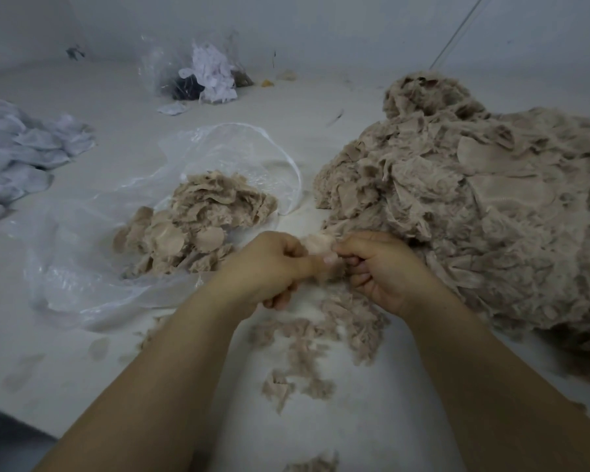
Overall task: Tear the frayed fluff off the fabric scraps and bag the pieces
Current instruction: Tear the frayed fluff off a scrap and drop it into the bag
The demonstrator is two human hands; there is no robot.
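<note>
Two heaps of beige fabric dominate what is seen, and the larger, the unsorted heap (474,212), is piled just right of the right hand (385,267) and stretches well beyond it. A clear plastic bag (82,267) is spread flat to the left of and beyond the left hand (269,267), and the cleaned pieces (198,226) are gathered at its mouth. Pale grey cloth (24,155) is bunched far off to the left, and a second bag of white and dark offcuts (205,73) is set far beyond both hands. Torn fluff (321,332) is scattered on the white worktop (65,369) just below the hands, nearer the person. One small scrap (315,243) is held between the two hands: the fingers of each are curled round it, with the thumbs brought close together on its edge. Tearing appears to be in progress. It would be done best if the firm body of the scrap were pinned in one hand while only the frayed fringe was pinched close to the edge by the other and pulled away in a short, steady stroke, so that the scrap itself is not ripped. Loose fluff should be let fall near the hands, well apart from the bagged pieces.
</note>
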